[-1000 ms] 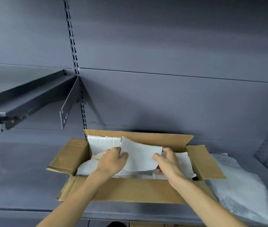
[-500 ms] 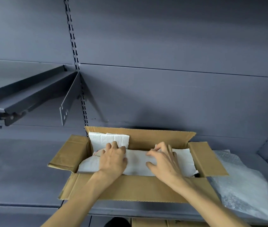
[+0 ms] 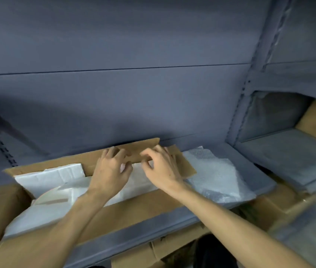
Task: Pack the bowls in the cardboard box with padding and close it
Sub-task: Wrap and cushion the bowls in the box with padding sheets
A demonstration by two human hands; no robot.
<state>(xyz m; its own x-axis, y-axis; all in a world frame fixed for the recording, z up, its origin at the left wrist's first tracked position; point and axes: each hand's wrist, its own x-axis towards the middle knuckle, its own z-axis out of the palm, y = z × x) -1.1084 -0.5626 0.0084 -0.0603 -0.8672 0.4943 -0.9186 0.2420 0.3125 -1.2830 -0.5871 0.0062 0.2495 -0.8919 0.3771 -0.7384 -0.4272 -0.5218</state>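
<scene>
The cardboard box (image 3: 126, 209) was placed on a grey shelf (image 3: 250, 171), with its long axis running from left to right in front of the person. The far flap (image 3: 139, 151) stood at the back edge, just beyond both hands. The left hand (image 3: 110, 171) was seen with fingers curled over the lower edge of this flap, touching it, and the right hand (image 3: 161, 167) was bent in the same way just beside it. A firm grasp could not be confirmed, because of blur. Both hands were about equally near to the flap. It was judged that the flap must be pulled toward the person to close the box.

Inside, white foam padding (image 3: 51, 176) was laid, and 1 bowl rim (image 3: 49, 198) was visible at the left. Counted: 1 box, 2 hands, 1 bubble wrap sheet (image 3: 217, 175) lying right of the box.
</scene>
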